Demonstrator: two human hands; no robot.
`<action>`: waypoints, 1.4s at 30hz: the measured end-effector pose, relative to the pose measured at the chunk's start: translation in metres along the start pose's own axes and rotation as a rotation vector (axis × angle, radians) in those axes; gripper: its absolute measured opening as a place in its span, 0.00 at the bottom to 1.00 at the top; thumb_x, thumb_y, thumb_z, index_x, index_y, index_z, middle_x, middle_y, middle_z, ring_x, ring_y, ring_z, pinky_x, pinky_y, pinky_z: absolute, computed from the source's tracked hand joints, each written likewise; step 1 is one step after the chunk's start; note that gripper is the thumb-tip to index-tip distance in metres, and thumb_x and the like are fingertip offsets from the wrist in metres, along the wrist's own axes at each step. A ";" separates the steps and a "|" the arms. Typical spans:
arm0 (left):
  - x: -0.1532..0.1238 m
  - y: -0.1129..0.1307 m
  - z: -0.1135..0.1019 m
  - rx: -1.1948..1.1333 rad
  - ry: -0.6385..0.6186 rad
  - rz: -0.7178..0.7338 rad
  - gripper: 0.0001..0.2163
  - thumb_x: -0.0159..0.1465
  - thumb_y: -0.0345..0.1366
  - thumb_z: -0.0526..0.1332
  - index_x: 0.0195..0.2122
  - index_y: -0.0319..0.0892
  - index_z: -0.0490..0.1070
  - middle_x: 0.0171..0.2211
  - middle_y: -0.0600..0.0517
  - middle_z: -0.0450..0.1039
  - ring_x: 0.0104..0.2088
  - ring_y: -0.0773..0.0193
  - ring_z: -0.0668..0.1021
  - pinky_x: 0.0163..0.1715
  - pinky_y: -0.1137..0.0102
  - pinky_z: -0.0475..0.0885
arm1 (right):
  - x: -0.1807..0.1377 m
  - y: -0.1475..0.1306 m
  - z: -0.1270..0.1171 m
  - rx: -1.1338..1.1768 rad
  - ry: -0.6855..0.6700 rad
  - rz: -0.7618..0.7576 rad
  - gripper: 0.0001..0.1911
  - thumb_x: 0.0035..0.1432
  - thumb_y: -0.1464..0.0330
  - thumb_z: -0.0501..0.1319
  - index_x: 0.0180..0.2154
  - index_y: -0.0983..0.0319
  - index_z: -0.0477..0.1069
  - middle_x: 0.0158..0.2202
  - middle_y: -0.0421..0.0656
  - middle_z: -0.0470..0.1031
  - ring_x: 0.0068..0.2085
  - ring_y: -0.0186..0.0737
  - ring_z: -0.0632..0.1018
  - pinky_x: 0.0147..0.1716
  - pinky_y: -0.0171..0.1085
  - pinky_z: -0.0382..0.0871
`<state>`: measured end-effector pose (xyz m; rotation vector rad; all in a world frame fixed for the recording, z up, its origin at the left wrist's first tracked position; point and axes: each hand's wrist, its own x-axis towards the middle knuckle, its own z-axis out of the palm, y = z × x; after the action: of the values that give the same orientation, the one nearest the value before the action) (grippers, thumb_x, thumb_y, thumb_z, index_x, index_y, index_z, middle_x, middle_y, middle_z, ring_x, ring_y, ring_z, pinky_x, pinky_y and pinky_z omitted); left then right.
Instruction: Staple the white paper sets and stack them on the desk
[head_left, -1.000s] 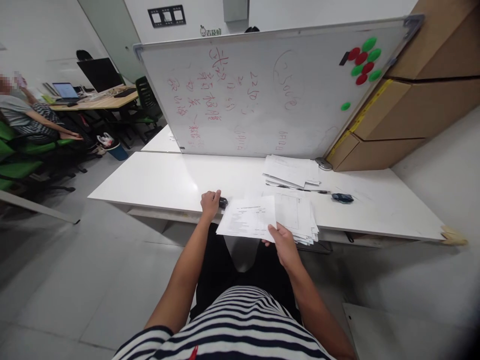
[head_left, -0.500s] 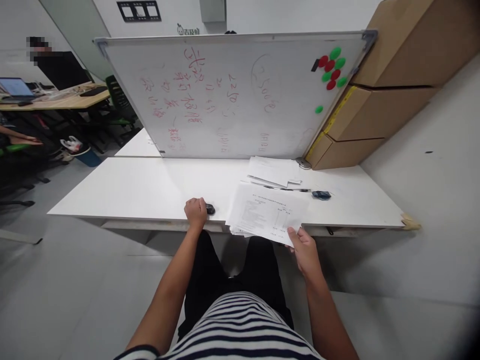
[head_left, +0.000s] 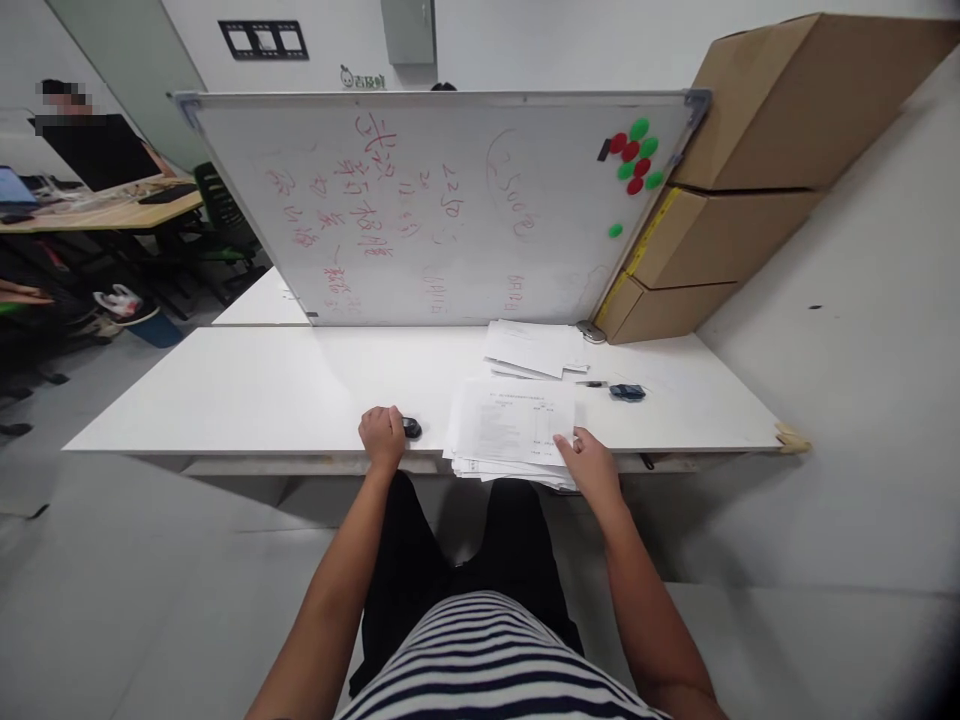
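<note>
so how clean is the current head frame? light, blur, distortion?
Head view: bright, fairly even light on the white desk, shadow beneath it; head view: right hand reasonably sharp, print on its sheet too small and soft to read; head view: wide-angle stretch, top cardboard box looks skewed, lower right corner dark.

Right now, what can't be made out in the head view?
- Black object, head view: partly covered by the left hand; can't tell what it is.
- Print on the top sheet, head view: too small and blurred to read.
- Lower sheets, head view: mostly hidden by the top sheet; only edges show.
- Laptop, head view: cut off by the left edge.
</note>
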<state>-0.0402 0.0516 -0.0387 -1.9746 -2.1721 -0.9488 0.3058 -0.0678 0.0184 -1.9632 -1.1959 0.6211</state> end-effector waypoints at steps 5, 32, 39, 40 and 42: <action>0.000 0.000 0.001 -0.006 0.011 0.008 0.17 0.67 0.38 0.43 0.30 0.44 0.69 0.36 0.44 0.71 0.45 0.53 0.68 0.43 0.60 0.58 | 0.012 -0.006 0.013 -0.668 0.272 -0.184 0.30 0.57 0.63 0.57 0.61 0.61 0.57 0.64 0.55 0.53 0.64 0.60 0.52 0.57 0.61 0.43; -0.002 0.000 0.003 0.010 0.013 -0.010 0.17 0.68 0.38 0.44 0.28 0.44 0.68 0.35 0.45 0.71 0.46 0.54 0.68 0.45 0.61 0.58 | 0.224 -0.027 0.058 -1.026 -0.258 -0.365 0.26 0.61 0.79 0.46 0.61 0.69 0.52 0.47 0.60 0.73 0.45 0.48 0.76 0.41 0.39 0.65; -0.002 0.000 0.004 0.013 0.006 -0.018 0.17 0.68 0.38 0.43 0.27 0.44 0.68 0.35 0.45 0.70 0.45 0.54 0.68 0.45 0.61 0.58 | 0.238 -0.031 0.061 -1.071 -0.262 -0.344 0.16 0.64 0.73 0.51 0.52 0.72 0.65 0.45 0.60 0.73 0.46 0.48 0.76 0.43 0.40 0.68; -0.002 0.000 0.004 0.014 0.005 -0.020 0.17 0.68 0.38 0.43 0.27 0.44 0.68 0.35 0.45 0.70 0.45 0.54 0.68 0.45 0.61 0.58 | 0.240 -0.030 0.062 -1.081 -0.268 -0.340 0.15 0.64 0.71 0.53 0.51 0.70 0.66 0.45 0.57 0.73 0.46 0.47 0.76 0.43 0.41 0.69; -0.002 0.000 0.004 0.010 0.001 -0.025 0.18 0.68 0.38 0.43 0.27 0.44 0.68 0.35 0.45 0.70 0.46 0.54 0.68 0.45 0.61 0.58 | 0.243 -0.030 0.063 -1.102 -0.282 -0.332 0.17 0.63 0.65 0.57 0.50 0.67 0.67 0.48 0.52 0.72 0.46 0.44 0.75 0.44 0.44 0.70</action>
<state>-0.0388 0.0522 -0.0432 -1.9468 -2.2013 -0.9410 0.3537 0.1794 -0.0020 -2.4511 -2.3118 0.0081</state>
